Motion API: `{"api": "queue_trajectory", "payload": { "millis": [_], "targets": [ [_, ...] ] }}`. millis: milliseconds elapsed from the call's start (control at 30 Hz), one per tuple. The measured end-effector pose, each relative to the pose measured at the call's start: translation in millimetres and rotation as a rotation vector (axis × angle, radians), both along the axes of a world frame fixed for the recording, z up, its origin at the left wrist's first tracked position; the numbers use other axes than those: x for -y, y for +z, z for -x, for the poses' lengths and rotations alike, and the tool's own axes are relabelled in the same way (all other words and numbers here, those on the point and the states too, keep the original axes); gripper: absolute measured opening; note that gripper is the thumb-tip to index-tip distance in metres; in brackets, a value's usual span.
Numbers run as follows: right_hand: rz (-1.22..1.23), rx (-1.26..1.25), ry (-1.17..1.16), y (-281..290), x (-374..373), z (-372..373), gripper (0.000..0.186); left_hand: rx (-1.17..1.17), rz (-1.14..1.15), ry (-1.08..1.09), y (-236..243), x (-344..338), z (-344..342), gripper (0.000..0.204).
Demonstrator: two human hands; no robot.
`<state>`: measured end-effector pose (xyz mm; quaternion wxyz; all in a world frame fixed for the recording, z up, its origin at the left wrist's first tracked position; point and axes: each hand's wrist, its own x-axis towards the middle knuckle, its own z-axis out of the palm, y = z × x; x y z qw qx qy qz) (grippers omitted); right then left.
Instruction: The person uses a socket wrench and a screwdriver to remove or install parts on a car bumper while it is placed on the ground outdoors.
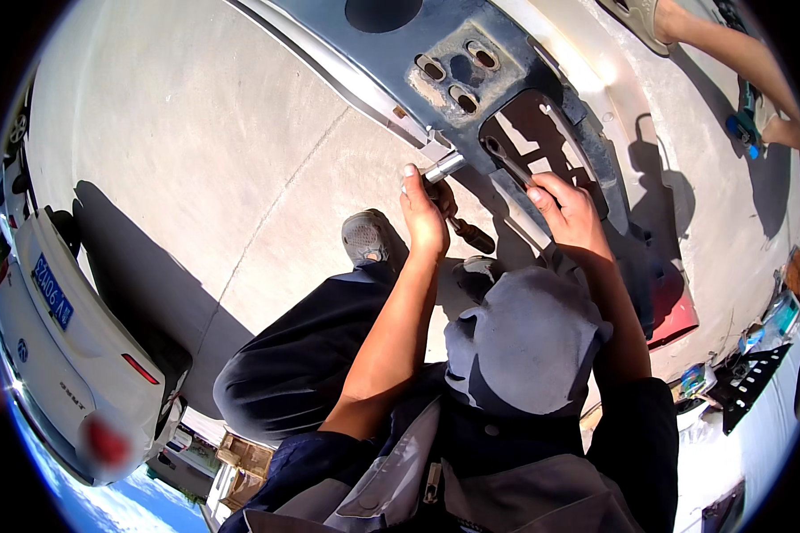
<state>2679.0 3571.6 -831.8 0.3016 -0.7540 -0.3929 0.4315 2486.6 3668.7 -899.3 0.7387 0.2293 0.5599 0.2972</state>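
- Beside the near edge of a dark blue-grey moulded panel (524, 80), a silver cylindrical tool (446, 166) slants up and to the right; whether its far end touches the panel, I cannot tell.
- Around that tool the person's left grip (427, 218) is closed, thumb raised along it; a screwdriver (473, 236) with a brownish handle sticks out below the same hand, pointing down to the right.
- Over the left end of the panel's large opening lies the round head of a ratchet wrench (509, 162); the right grip (571, 216) is grasping its handle, thumb and fingers pressed together.
- Further up, the panel has three slotted holes in a scuffed, paler patch, and a large round hole at the picture's top edge.
- At the lower right end of the panel, a red piece (676, 322) rests near the pale concrete ground (204, 133).
- Below the left hand, a grey shoe (365, 237) stands on the concrete.
- Well apart, upper right, another person's leg (733, 55) and beige shoe (638, 21) show.
- Far left, a white car (71, 355) casts a dark shadow; a wooden crate (244, 460) sits near its lower end.
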Motion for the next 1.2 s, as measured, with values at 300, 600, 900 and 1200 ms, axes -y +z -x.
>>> {"api": "queue_trajectory", "payload": {
  "millis": [300, 600, 900, 1200],
  "targets": [
    [-0.048, -0.032, 0.013, -14.3, -8.8, -5.7, 0.039, 0.1, 0.035, -0.028, 1.5, -1.6, 4.5, 0.051],
    [0.088, -0.352, -0.032, -43.0, -16.5, 6.4, 0.037, 0.071, 0.066, -0.048, -0.5, -4.2, 11.2, 0.061],
    [0.146, -0.288, 0.139, -26.2, -29.0, -7.5, 0.036, 0.051, 0.071, -0.033, 0.8, -5.7, 11.7, 0.062],
    [0.163, -0.305, 0.016, -114.9, -39.1, 16.7, 0.053, 0.076, 0.097, -0.044, -0.1, -4.2, 7.9, 0.063]
  ]
}}
